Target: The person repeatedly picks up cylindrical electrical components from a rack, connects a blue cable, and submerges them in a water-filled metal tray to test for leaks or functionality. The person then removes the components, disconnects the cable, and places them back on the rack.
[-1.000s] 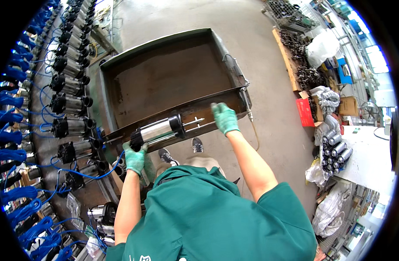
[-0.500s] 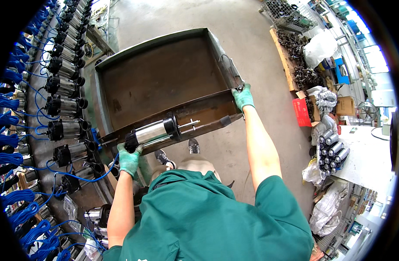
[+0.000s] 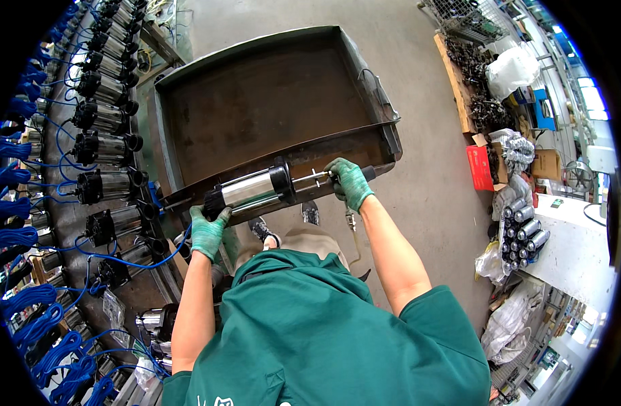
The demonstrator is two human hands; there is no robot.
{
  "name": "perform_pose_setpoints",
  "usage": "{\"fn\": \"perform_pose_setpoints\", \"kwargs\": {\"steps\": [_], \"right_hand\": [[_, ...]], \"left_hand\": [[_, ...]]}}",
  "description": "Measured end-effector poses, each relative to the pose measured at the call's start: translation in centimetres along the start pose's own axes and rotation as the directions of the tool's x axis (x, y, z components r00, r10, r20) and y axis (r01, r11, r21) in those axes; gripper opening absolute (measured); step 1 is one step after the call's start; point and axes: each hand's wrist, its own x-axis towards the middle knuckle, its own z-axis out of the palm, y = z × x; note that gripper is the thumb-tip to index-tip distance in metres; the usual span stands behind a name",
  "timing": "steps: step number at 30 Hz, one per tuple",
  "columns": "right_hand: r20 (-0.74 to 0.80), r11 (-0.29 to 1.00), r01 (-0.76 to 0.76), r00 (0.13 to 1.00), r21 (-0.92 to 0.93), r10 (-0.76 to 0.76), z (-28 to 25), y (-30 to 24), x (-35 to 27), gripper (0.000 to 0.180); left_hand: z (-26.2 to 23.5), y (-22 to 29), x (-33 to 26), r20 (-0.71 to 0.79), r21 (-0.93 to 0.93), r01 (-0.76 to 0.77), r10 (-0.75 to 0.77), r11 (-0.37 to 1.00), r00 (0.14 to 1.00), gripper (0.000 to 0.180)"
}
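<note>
The big tray [image 3: 270, 101] has room behind the silver pump [image 3: 249, 189], which lies along its near edge. The left hand [image 3: 208, 233] holds the pump's black end [image 3: 214, 203]. The right hand [image 3: 353, 184] seems to hold a hose [image 3: 352, 222] by the thin rod [image 3: 317, 176]. It looks like lining up, so hold steady.

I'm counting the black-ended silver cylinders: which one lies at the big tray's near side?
The silver cylinder lying alone along the near side of the big tray; those in the row sit farther left.
</note>
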Motion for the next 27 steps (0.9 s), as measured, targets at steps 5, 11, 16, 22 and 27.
{"fn": "perform_pose_setpoints", "kwargs": {"steps": [5, 11, 16, 22, 27], "right_hand": [[0.052, 0.99, -0.039, 0.998, 0.136, 0.032, 0.4, -0.1, 0.7, 0.018], [0.072, 0.994, -0.018, 0.997, 0.107, 0.01, 0.2, 0.4, 1.3, 0.018], [-0.057, 0.997, -0.052, 0.997, 0.059, 0.055, 1.7, -0.1, 1.2, 0.022], [-0.096, 0.998, -0.052, 0.994, 0.026, 0.054, 2.4, -0.4, 0.9, 0.021], [-0.083, 0.995, -0.097, 0.992, 0.001, 0.096, 1.8, -0.3, 1.4, 0.023]], "left_hand": [[0.1, 1.3, -0.2, -0.035, 0.032, -0.003, 0.004, 0.999, 0.999, 0.064], [0.3, 1.4, 0.3, -0.075, 0.073, 0.01, -0.004, 0.997, 0.997, 0.065], [0.2, 1.8, -0.1, -0.08, 0.082, 0.012, -0.005, 0.997, 0.997, 0.068], [0.2, 2.9, -0.4, -0.112, 0.156, 0.034, -0.016, 0.987, 0.994, 0.067], [0.4, 2.8, -0.6, -0.125, 0.155, 0.019, 0.001, 0.988, 0.992, 0.065]]}}
